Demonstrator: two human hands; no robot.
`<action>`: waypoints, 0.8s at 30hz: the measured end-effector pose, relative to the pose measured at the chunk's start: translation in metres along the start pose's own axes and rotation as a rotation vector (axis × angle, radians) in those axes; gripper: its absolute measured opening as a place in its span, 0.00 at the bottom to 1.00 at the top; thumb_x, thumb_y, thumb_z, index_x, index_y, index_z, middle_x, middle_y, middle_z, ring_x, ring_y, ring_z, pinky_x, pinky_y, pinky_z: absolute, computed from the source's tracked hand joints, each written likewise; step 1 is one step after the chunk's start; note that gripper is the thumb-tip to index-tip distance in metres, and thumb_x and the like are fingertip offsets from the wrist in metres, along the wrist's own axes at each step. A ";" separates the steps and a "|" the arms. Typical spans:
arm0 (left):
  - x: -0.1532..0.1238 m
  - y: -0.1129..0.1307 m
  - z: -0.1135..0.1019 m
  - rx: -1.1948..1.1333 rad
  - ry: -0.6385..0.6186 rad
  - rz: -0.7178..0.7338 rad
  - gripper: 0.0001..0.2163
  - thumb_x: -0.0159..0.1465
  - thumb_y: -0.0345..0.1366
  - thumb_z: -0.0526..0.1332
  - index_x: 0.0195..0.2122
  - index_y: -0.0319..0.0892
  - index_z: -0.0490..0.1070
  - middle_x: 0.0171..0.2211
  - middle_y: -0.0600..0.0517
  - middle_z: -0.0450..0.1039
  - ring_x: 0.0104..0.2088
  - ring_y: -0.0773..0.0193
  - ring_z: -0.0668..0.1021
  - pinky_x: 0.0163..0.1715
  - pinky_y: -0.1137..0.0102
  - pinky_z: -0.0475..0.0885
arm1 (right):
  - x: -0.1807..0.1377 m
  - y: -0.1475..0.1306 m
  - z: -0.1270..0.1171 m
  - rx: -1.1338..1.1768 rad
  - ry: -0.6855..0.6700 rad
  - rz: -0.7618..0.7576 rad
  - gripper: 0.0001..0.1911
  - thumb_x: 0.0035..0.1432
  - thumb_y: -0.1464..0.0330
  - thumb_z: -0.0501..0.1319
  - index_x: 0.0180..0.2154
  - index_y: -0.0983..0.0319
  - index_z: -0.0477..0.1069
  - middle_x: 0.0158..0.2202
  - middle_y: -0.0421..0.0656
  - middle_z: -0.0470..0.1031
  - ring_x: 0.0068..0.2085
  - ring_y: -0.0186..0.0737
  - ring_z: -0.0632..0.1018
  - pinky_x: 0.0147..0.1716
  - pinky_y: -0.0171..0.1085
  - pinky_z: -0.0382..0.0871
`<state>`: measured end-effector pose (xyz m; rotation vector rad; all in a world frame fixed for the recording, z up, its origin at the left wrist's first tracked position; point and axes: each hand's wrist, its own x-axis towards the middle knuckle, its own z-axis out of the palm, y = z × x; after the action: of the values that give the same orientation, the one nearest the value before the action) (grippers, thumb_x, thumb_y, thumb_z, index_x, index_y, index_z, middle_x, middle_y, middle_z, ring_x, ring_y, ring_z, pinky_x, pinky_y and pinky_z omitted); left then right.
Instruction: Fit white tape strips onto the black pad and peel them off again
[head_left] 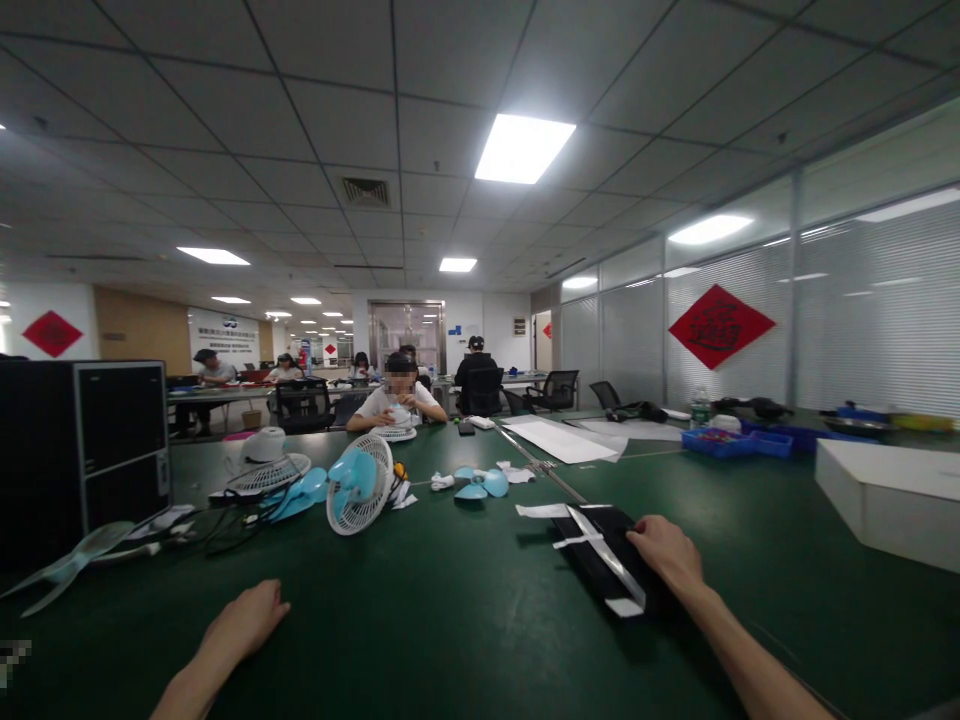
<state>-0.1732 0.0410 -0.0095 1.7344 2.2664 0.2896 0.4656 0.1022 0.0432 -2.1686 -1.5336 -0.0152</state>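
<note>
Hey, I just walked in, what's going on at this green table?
The person's right hand is on the right edge of a flat black piece bearing a long silver strip and white patches, on the green tabletop. The left hand is at the table's near left, with nothing visibly in it. Farther back, a round white fan cage with pale-blue blades stands tilted.

Right hand (670, 550) touching the black pad (583, 562), left hand (244, 612) sitting well apart

The right forearm (739, 632) is slanting in from the near right of the black pad, bent fingers meeting its right edge; I'm not seeing the thumb's grip. The left forearm (193, 682) is angling up, well left of the black pad, knuckles facing upward, fingers curling mostly out of my sight.
</note>
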 end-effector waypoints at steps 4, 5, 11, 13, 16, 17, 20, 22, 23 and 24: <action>0.002 -0.001 0.002 0.037 0.039 0.005 0.09 0.63 0.39 0.50 0.34 0.42 0.68 0.39 0.44 0.76 0.37 0.57 0.78 0.32 0.68 0.68 | 0.001 0.005 0.004 -0.039 -0.024 -0.007 0.13 0.51 0.68 0.54 0.33 0.61 0.77 0.37 0.53 0.79 0.40 0.53 0.79 0.32 0.39 0.66; 0.003 -0.001 0.003 0.041 0.044 0.004 0.09 0.63 0.39 0.50 0.34 0.42 0.68 0.39 0.44 0.76 0.37 0.57 0.78 0.32 0.68 0.68 | 0.002 0.006 0.005 -0.048 -0.030 -0.009 0.13 0.51 0.68 0.54 0.32 0.62 0.77 0.37 0.53 0.79 0.40 0.53 0.79 0.31 0.39 0.66; 0.003 -0.002 0.003 0.006 0.016 0.009 0.10 0.63 0.39 0.50 0.35 0.42 0.68 0.40 0.44 0.76 0.38 0.57 0.78 0.33 0.68 0.69 | 0.001 0.010 0.009 -0.089 -0.037 -0.022 0.11 0.53 0.69 0.53 0.32 0.62 0.75 0.37 0.53 0.79 0.40 0.50 0.78 0.31 0.38 0.66; 0.002 -0.001 0.002 0.013 0.023 0.004 0.10 0.62 0.39 0.50 0.35 0.42 0.68 0.40 0.44 0.76 0.38 0.56 0.78 0.34 0.67 0.69 | 0.000 0.008 0.008 -0.100 -0.027 -0.036 0.11 0.55 0.67 0.54 0.33 0.62 0.74 0.39 0.53 0.78 0.41 0.50 0.78 0.32 0.38 0.66; 0.002 -0.001 0.003 0.000 0.021 0.003 0.10 0.61 0.40 0.51 0.35 0.42 0.68 0.40 0.44 0.76 0.38 0.57 0.78 0.34 0.67 0.69 | -0.008 0.002 0.003 -0.129 0.034 -0.067 0.14 0.59 0.61 0.52 0.35 0.63 0.72 0.41 0.55 0.76 0.42 0.51 0.78 0.35 0.40 0.66; 0.003 -0.002 0.003 -0.004 0.021 0.001 0.11 0.61 0.41 0.51 0.35 0.42 0.69 0.40 0.45 0.76 0.38 0.57 0.78 0.34 0.67 0.69 | -0.013 0.000 0.001 -0.131 0.048 -0.069 0.16 0.60 0.59 0.51 0.36 0.63 0.71 0.40 0.54 0.76 0.40 0.51 0.78 0.34 0.41 0.66; 0.006 -0.005 0.006 -0.012 0.017 0.001 0.11 0.61 0.42 0.51 0.35 0.42 0.68 0.40 0.44 0.76 0.38 0.56 0.78 0.34 0.67 0.70 | -0.032 0.000 -0.006 -0.100 0.025 -0.048 0.19 0.61 0.55 0.47 0.36 0.61 0.69 0.36 0.53 0.77 0.36 0.52 0.79 0.31 0.43 0.66; 0.007 -0.006 0.007 -0.025 0.004 0.010 0.11 0.61 0.42 0.51 0.36 0.42 0.68 0.40 0.44 0.76 0.38 0.56 0.78 0.34 0.67 0.70 | -0.045 0.004 -0.008 -0.067 -0.012 -0.033 0.21 0.61 0.53 0.47 0.34 0.61 0.69 0.34 0.52 0.78 0.35 0.53 0.79 0.30 0.43 0.66; 0.007 -0.006 0.007 -0.029 0.003 0.014 0.12 0.61 0.42 0.50 0.36 0.42 0.68 0.41 0.44 0.76 0.38 0.56 0.78 0.35 0.66 0.70 | -0.052 0.007 -0.008 -0.049 -0.027 -0.027 0.21 0.60 0.53 0.47 0.34 0.60 0.68 0.34 0.52 0.78 0.35 0.53 0.79 0.29 0.43 0.66; 0.006 -0.005 0.007 -0.030 0.005 0.017 0.12 0.61 0.42 0.50 0.37 0.42 0.68 0.41 0.44 0.75 0.39 0.56 0.78 0.35 0.66 0.70 | -0.057 0.010 -0.008 -0.031 -0.040 -0.020 0.21 0.60 0.52 0.47 0.33 0.60 0.68 0.34 0.52 0.78 0.35 0.53 0.79 0.29 0.43 0.66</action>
<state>-0.1771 0.0458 -0.0183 1.7414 2.2399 0.3301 0.4555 0.0459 0.0308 -2.1897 -1.5874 -0.0027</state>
